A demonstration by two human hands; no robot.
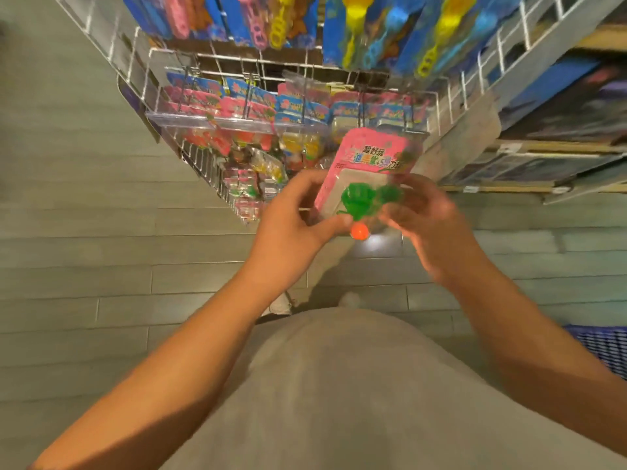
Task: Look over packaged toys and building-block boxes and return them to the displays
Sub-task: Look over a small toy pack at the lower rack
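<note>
Both hands hold one item: left hand (291, 215) pinches blister pack (364, 174) at lower edge, right hand (420, 215), blurred, cups its right side | pack's long axis points away toward wire display rack (237, 106) just beyond | judgement: rehang forward, hands equally near.

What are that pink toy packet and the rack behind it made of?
The toy packet, held by the left hand and right hand, looks like pink printed card under a clear glossy plastic blister: light glints on it, and a green toy shows through. The rack seems to be thin silvery metal wire in a grid, with a clear plastic strip along its front.
</note>
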